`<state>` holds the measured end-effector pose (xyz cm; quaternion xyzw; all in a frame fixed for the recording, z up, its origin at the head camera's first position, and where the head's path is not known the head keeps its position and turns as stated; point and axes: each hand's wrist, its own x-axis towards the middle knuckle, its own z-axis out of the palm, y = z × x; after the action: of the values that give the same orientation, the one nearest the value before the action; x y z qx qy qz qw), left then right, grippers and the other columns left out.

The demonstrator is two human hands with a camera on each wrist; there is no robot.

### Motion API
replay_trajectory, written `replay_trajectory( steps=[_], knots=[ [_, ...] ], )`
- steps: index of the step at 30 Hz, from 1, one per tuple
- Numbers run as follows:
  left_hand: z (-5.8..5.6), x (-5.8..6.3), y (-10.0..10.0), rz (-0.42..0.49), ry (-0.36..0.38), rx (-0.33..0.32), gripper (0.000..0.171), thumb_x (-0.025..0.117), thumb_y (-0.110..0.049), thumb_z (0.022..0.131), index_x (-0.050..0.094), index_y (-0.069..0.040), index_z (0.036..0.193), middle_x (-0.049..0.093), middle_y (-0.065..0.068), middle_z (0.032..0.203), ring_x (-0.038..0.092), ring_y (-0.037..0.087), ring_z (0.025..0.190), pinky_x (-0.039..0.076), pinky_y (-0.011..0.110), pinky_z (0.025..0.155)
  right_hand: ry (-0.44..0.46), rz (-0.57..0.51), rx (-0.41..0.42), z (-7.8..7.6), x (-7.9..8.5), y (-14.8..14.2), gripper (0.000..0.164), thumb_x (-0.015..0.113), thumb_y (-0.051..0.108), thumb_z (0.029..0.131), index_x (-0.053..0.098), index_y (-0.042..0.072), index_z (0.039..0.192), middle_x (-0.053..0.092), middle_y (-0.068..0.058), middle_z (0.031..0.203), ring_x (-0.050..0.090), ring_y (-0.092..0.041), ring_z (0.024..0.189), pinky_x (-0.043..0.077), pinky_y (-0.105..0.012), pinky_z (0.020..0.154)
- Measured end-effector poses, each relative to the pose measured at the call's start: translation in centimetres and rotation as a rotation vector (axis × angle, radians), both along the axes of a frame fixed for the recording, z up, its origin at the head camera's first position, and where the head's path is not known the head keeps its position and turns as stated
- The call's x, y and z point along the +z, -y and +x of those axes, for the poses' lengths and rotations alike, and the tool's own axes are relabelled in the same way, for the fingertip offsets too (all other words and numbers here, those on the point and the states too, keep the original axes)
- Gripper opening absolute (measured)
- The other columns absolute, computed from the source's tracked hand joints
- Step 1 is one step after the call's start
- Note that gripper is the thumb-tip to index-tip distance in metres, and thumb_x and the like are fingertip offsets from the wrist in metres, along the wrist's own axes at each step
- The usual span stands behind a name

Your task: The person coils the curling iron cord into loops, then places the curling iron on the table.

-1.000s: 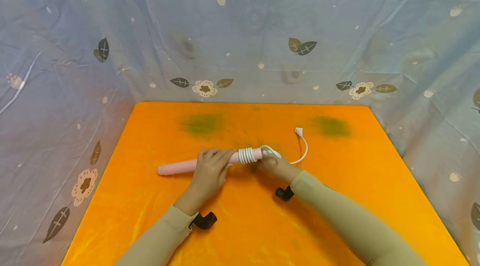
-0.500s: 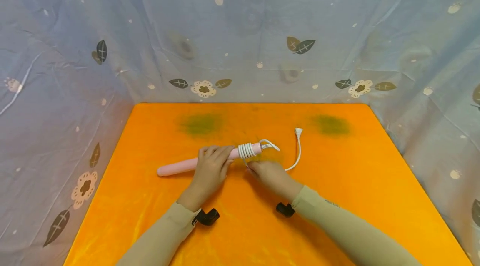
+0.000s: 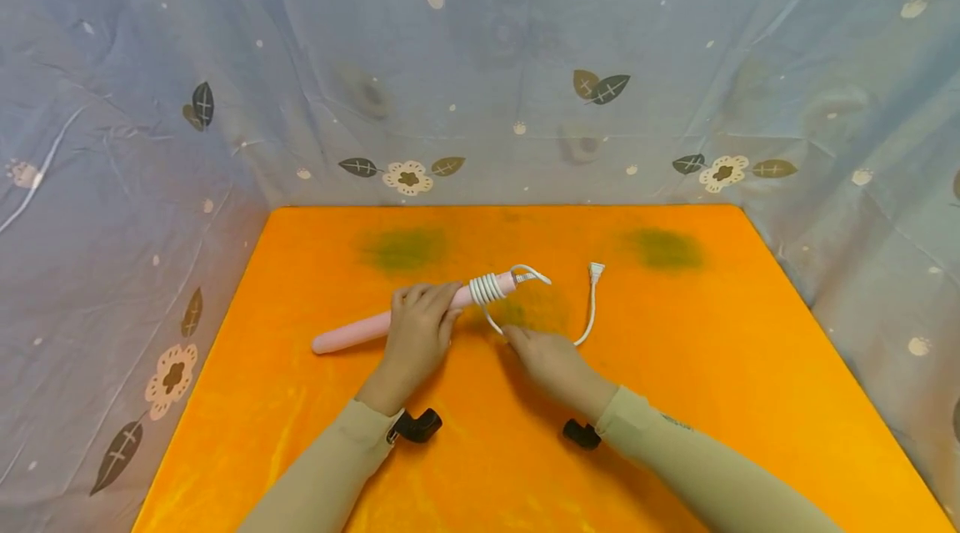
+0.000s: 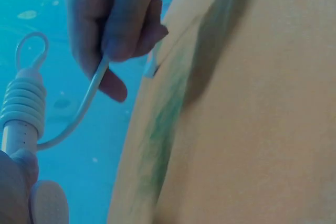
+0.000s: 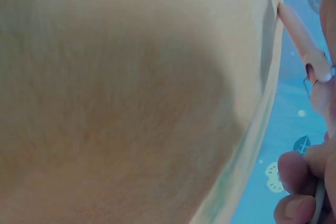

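Note:
My left hand (image 3: pixel 416 337) grips a pink curling iron (image 3: pixel 348 334) around its middle, the barrel pointing left and the handle end tilted up to the right. White cord coils (image 3: pixel 486 289) wrap the handle in several turns, and a small loop (image 3: pixel 532 273) stands out at its end. My right hand (image 3: pixel 558 366) pinches a length of cord that runs down from the coils; the left wrist view shows this stretch of cord (image 4: pixel 79 116) curving to the thumb and fingers. Beyond the right hand the cord's free end leads up to a white plug (image 3: pixel 596 270). The left palm hides part of the iron.
An orange cloth (image 3: pixel 712 366) covers the table, with greenish patches on it. Grey-blue patterned curtains (image 3: pixel 480 41) hang along the back and both sides. Black camera mounts (image 3: pixel 418 426) stick out from both wrists.
My right hand has moved from the handle's end down toward me, drawing a stretch of cord away from the coils. The iron's handle end has risen, while the left hand keeps its grip.

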<state>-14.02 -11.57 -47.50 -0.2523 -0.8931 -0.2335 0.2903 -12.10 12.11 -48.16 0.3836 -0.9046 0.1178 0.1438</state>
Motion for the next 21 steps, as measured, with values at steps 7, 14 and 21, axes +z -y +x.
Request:
replay_trajectory(
  steps=[7, 14, 21],
  knots=[
    [-0.6, 0.0, 0.4, 0.026, 0.017, 0.039, 0.041, 0.072, -0.016, 0.087, 0.063, -0.006, 0.126, 0.067, 0.01, 0.116, 0.056, 0.033, 0.101, 0.035, 0.05, 0.084, -0.06, -0.055, 0.026, 1.1, 1.0, 0.1, 0.015, 0.069, 0.011, 0.09, 0.06, 0.008, 0.101, 0.063, 0.002, 0.079, 0.061, -0.014, 0.065, 0.05, -0.03, 0.055],
    [-1.0, -0.3, 0.5, 0.016, 0.04, 0.043, 0.04, 0.072, -0.016, 0.088, 0.063, -0.007, 0.126, 0.067, 0.009, 0.116, 0.056, 0.031, 0.101, 0.033, 0.049, 0.083, -0.114, -0.076, 0.058, 1.7, 1.6, -0.2, 0.014, 0.071, 0.012, 0.086, 0.058, 0.011, 0.09, 0.054, 0.005, 0.071, 0.047, -0.008, 0.054, 0.042, -0.026, 0.047],
    [-1.2, -0.5, -0.1, -0.034, 0.072, 0.042, 0.039, 0.073, -0.014, 0.088, 0.064, -0.007, 0.125, 0.067, 0.009, 0.115, 0.055, 0.031, 0.101, 0.033, 0.049, 0.085, -0.191, -0.1, 0.086, 1.5, 2.7, -0.2, 0.01, 0.071, 0.012, 0.085, 0.062, 0.012, 0.087, 0.05, 0.005, 0.067, 0.044, -0.007, 0.051, 0.038, -0.025, 0.043]
  ],
)
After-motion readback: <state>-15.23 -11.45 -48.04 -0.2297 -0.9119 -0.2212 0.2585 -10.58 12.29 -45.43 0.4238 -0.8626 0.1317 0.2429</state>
